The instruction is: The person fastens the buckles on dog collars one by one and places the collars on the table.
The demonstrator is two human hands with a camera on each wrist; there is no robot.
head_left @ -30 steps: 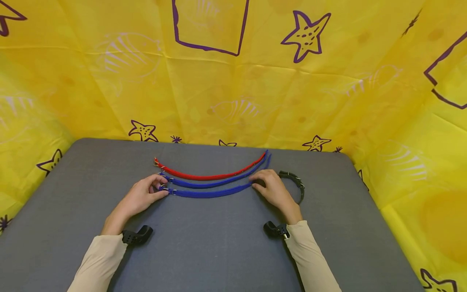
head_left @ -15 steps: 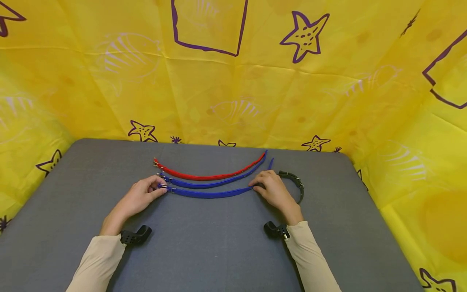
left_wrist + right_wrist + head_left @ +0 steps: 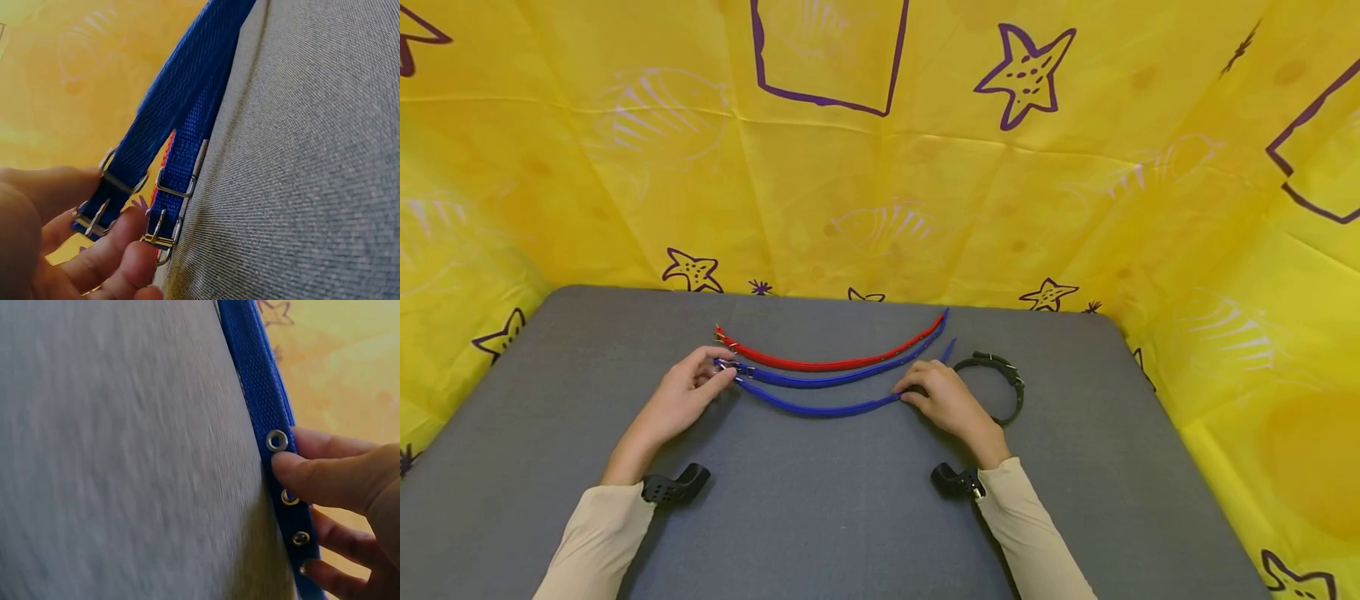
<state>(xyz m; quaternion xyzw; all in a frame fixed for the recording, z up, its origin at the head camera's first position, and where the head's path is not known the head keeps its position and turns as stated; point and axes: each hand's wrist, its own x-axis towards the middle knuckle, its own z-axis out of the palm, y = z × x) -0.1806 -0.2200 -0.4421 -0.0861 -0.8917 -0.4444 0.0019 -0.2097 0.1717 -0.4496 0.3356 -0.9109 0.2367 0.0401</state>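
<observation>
Held blue collar (image 3: 820,412): left hand (image 3: 688,393) pinching buckle end (image 3: 94,220), right hand (image 3: 946,404) pinching eyeleted stretch (image 3: 297,519); red collar (image 3: 820,366) beyond it.

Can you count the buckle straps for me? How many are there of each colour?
Red: 1 (red strap)
Blue: 2 (near blue strap, far blue strap)
Dark, nearly black: 1 (looped strap)
Total: 4

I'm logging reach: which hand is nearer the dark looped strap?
Right. The right hand is close beside the dark looped strap; the left hand is farther left, at the blue straps' buckles.
</observation>
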